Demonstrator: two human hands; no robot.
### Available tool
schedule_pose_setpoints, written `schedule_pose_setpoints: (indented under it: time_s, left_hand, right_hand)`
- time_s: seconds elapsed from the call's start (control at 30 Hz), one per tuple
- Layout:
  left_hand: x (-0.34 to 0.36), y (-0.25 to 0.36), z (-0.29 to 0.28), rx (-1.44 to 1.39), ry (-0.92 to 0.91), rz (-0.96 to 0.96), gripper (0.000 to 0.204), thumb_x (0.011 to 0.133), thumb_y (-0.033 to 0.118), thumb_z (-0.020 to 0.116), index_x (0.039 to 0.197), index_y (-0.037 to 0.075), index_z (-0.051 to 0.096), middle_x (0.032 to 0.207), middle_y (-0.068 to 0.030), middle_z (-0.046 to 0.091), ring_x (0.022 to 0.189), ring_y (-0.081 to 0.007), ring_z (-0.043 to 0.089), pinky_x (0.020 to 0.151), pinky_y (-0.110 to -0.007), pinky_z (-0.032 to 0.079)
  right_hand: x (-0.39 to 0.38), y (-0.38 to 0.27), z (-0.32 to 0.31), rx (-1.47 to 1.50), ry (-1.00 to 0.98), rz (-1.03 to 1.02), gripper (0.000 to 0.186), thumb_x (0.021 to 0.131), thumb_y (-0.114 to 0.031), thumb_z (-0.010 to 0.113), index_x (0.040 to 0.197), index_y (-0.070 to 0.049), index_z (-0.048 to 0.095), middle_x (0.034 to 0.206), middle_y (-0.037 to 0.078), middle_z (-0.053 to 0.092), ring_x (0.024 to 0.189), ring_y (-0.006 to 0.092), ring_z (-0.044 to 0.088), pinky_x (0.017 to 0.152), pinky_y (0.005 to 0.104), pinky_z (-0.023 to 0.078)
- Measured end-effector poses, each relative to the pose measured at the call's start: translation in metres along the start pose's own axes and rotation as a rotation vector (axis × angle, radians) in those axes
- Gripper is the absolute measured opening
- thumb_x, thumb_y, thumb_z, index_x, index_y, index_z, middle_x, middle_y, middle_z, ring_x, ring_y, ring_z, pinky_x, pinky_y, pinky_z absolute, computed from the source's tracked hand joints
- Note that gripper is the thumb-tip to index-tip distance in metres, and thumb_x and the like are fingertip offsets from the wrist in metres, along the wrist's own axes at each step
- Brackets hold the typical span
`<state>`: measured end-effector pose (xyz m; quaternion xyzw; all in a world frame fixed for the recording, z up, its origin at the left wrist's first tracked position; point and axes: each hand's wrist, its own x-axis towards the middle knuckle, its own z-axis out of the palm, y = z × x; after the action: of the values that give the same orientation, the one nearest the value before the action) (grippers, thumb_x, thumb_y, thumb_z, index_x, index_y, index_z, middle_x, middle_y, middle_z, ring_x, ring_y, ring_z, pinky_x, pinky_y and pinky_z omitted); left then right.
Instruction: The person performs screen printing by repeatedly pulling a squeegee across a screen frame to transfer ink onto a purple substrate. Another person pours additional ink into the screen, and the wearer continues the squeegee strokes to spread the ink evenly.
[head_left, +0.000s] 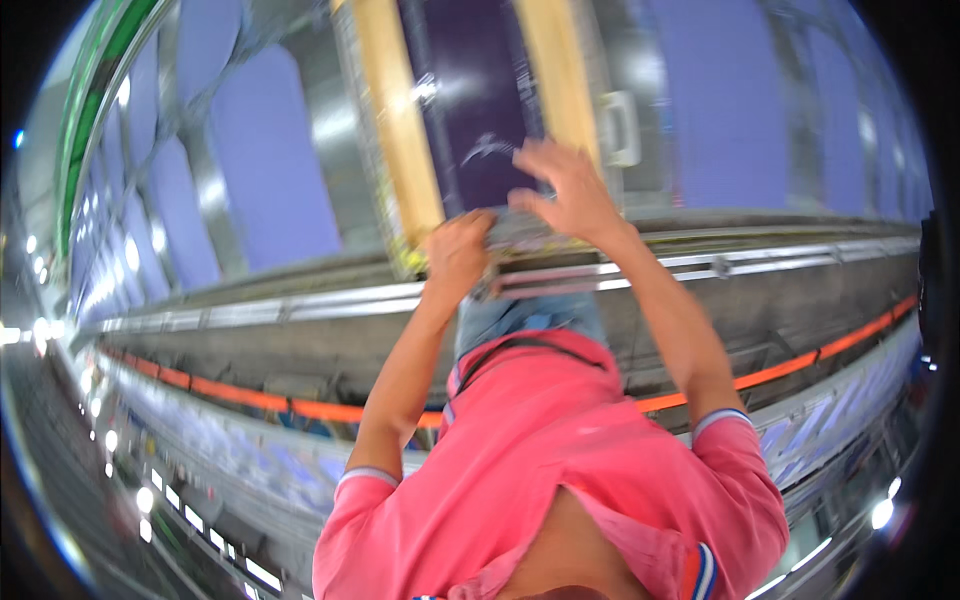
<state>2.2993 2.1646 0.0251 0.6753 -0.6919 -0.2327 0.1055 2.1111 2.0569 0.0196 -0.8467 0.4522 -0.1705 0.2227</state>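
In front of me lies a long screen-printing frame [572, 85] with pale yellow side strips and a dark purple middle panel [480, 95]. White streaks mark the panel near its closer end. My left hand [460, 250] is closed at the frame's near left corner, fingers curled over its edge; what lies under the fingers is hidden. Above the near right part of the panel hovers my right hand [568, 192], its fingers spread and slightly blurred, with nothing in it. Whether its fingertips touch the panel I cannot tell.
Flat lavender pieces [270, 150] lie along the grey table on the left, and more lavender pieces [725, 110] on the right. A white handle [622, 128] sits by the frame's right side. A metal rail [350, 303] edges the table; an orange strip [250, 398] runs behind me.
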Motion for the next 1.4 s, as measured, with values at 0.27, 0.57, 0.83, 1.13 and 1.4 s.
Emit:
schedule_pose_setpoints:
  time_s: [0.27,0.57,0.83,1.13,1.4]
  left_hand:
    - [-0.013,0.011,-0.007,0.046,0.056,-0.028,0.038,0.070,-0.005,0.057,0.101,0.008,0.075,0.095,-0.0156,0.073,0.085,-0.0363,0.070,0.075,-0.044,0.054]
    - [-0.055,-0.051,-0.016,-0.063,0.192,0.013,0.043,0.067,-0.007,0.059,0.103,0.012,0.075,0.097,-0.0144,0.073,0.087,-0.0344,0.071,0.076,-0.043,0.055]
    - [-0.115,-0.271,-0.087,0.072,0.124,-0.094,0.045,0.068,0.001,0.060,0.108,0.018,0.074,0.099,-0.0088,0.074,0.087,-0.0308,0.070,0.072,-0.045,0.055]
    - [-0.150,-0.281,-0.131,-0.005,0.065,-0.110,0.041,0.067,0.001,0.062,0.102,0.016,0.076,0.091,-0.0105,0.073,0.078,-0.0322,0.070,0.067,-0.044,0.054]
    - [-0.159,-0.269,-0.118,-0.043,0.103,-0.052,0.039,0.067,0.002,0.063,0.102,0.013,0.074,0.092,-0.0114,0.073,0.080,-0.0326,0.070,0.068,-0.043,0.055]
  right_hand:
    - [0.049,0.104,-0.005,0.284,0.332,0.799,0.039,0.090,-0.039,0.057,0.087,-0.001,0.067,0.084,0.025,0.068,0.085,0.0459,0.066,0.079,0.0542,0.051]
    - [0.052,0.008,-0.003,0.375,0.435,0.662,0.033,0.090,-0.032,0.059,0.085,-0.001,0.067,0.081,0.025,0.068,0.080,0.0445,0.065,0.074,0.0530,0.051]
    - [0.112,-0.091,0.207,0.431,0.542,0.464,0.033,0.091,-0.031,0.064,0.078,-0.001,0.068,0.076,0.019,0.067,0.071,0.0344,0.064,0.066,0.0443,0.048]
    - [0.110,-0.102,0.188,0.521,0.447,0.583,0.030,0.089,-0.022,0.067,0.074,0.003,0.063,0.057,0.002,0.048,0.057,0.0117,0.042,0.054,0.0334,0.036]
    - [0.113,-0.120,0.172,0.751,0.435,0.623,0.027,0.091,-0.019,0.067,0.073,0.001,0.064,0.056,-0.001,0.045,0.055,0.0079,0.037,0.050,0.0305,0.031]
